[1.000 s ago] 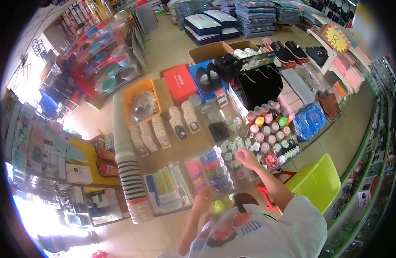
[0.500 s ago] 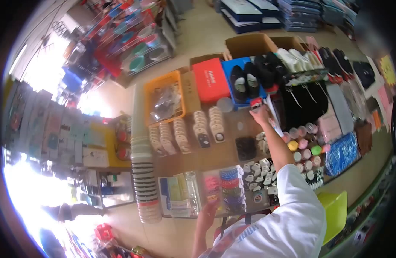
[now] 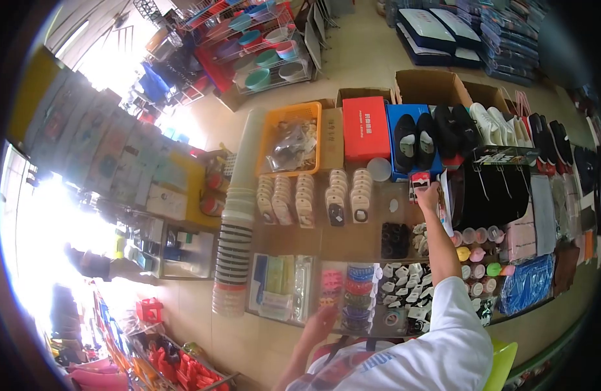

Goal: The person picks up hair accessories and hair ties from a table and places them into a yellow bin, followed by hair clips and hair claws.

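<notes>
My right hand (image 3: 431,197) is stretched out over the table, its fingers closed on a small red-and-black packet (image 3: 419,181). What the packet contains is too small to make out. Just beyond it stand black shoes (image 3: 405,144) on a blue box (image 3: 395,116). Below and left of that hand lies a group of small black items (image 3: 395,240). My left hand (image 3: 321,323) is low at the table's front edge, beside pink items (image 3: 332,280) and stacks of coloured bands (image 3: 359,289). Its fingers are blurred.
An orange basket (image 3: 319,137) of plastic bags and a red box (image 3: 366,127) stand at the back. Nested cups (image 3: 234,251) line the left edge. Several carded items (image 3: 336,202) stand in rows mid-table. Blue plastic packs (image 3: 527,283) lie right. A green chair (image 3: 504,365) is near me.
The view has shifted, so the table appears farther right and lower. My right hand still holds the red-and-black packet near the blue box. The left hand stays by the front edge.
</notes>
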Demonstrator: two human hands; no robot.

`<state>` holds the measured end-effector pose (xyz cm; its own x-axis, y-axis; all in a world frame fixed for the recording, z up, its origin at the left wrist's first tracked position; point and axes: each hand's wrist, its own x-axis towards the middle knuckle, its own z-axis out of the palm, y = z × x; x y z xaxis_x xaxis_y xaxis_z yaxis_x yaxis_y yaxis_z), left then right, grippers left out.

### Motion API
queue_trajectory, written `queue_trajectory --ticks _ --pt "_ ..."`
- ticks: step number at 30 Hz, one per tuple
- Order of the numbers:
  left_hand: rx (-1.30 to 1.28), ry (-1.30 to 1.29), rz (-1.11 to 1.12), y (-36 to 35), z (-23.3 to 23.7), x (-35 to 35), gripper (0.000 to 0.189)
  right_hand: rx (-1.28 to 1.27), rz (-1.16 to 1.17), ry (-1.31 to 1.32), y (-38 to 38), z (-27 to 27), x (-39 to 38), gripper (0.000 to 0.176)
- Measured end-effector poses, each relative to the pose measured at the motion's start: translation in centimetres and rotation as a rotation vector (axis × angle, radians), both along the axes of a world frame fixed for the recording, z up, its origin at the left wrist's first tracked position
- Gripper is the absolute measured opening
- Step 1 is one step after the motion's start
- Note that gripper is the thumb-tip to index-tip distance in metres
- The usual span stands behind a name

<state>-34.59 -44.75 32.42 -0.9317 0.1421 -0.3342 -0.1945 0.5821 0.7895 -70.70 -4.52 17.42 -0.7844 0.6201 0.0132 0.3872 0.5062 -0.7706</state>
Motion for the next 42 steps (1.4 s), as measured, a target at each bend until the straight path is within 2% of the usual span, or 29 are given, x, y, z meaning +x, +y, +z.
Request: queue_trajectory --ticks 14,15,18,19,22,25,28,30,31,34,37,40,42 --pt "-0.132 -0.028 -0.084 1.9 0.6 -1.0 0.023 -0.206 0.085 0.072 2.4 -3.8 0.1 0.045" --pt "-0.133 -0.019 -0.095 2.0 0.5 -1.1 0.023 -0.078 0.081 0.162 2.2 -4.1 0.2 0.039" --pt "-0.115 0.023 -0.094 2.4 0.5 -1.5 0.023 -0.294 0.068 0.184 2.3 -4.7 0.5 0.033" --pt "-0.124 0.015 -0.105 2.5 0.5 -1.7 0.023 -0.099 0.074 0.189 1.5 -1.4 2.2 0.027" --pt "-0.141 0.008 -0.129 2.9 0.8 -2.4 0.022 -0.028 0.108 0.266 0.2 2.7 5.5 0.026" --pt "-0.148 0.013 -0.132 3.4 1.0 -2.9 0.022 -0.112 0.129 0.333 -2.1 7.7 10.2 0.022" --pt "-0.145 0.006 -0.123 3.9 0.9 -3.2 0.023 -0.116 0.195 0.281 -4.3 13.7 16.2 0.021" --pt "-0.097 0.054 -0.1 4.6 2.3 -3.9 0.026 -0.358 0.25 0.284 -6.0 14.2 19.8 0.021" --pt "-0.1 0.246 -0.186 4.7 3.2 -4.4 0.032 -0.466 0.289 0.278 -7.0 14.4 21.6 0.02" --pt "0.114 0.174 -0.016 5.6 3.9 -5.0 0.033 -0.794 0.433 0.175 -9.8 15.0 26.3 0.017" --pt "0.444 0.035 -0.037 5.8 4.4 -4.6 0.03 -1.021 0.488 0.064 -12.4 17.1 29.8 0.017" --pt "0.545 -0.05 -0.109 5.2 5.0 -3.9 0.026 -0.993 0.555 0.011 -14.1 19.1 32.1 0.02" --pt "0.499 -0.125 -0.056 3.9 5.1 -3.2 0.021 -0.899 0.523 0.004 -14.9 19.1 33.2 0.024"
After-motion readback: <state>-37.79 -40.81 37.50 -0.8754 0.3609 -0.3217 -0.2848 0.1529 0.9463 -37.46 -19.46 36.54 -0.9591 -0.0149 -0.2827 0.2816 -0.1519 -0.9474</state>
